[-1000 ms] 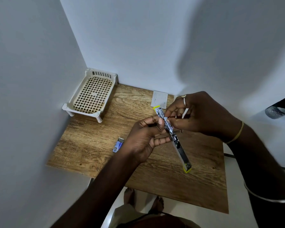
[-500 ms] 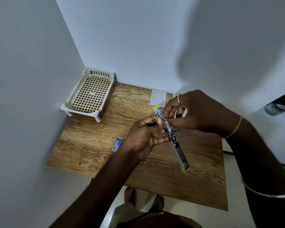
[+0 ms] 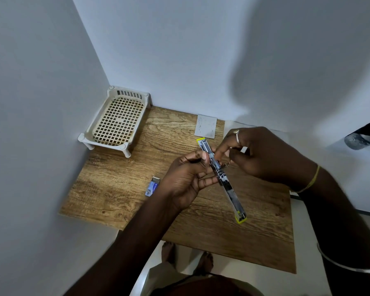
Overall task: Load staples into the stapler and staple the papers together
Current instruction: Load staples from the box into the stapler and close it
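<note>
A silver stapler (image 3: 230, 190) with yellow ends is swung fully open into one long bar, held above the wooden table (image 3: 120, 189). My left hand (image 3: 186, 178) grips it at the hinge in the middle. My right hand (image 3: 259, 154) is at the far half, fingertips pinched over the open channel; whether they hold staples I cannot tell. A small blue staple box (image 3: 152, 186) lies on the table left of my left hand. A small white paper (image 3: 206, 126) lies near the back wall.
A cream plastic lattice tray (image 3: 118, 121) on short legs stands in the back left corner against the walls. The table's front edge ends above my bare feet (image 3: 188, 256). A dark object (image 3: 363, 138) sits at the far right.
My right hand's fingers have shifted slightly along the stapler's far half. The stapler and my left hand stay almost where they were.
</note>
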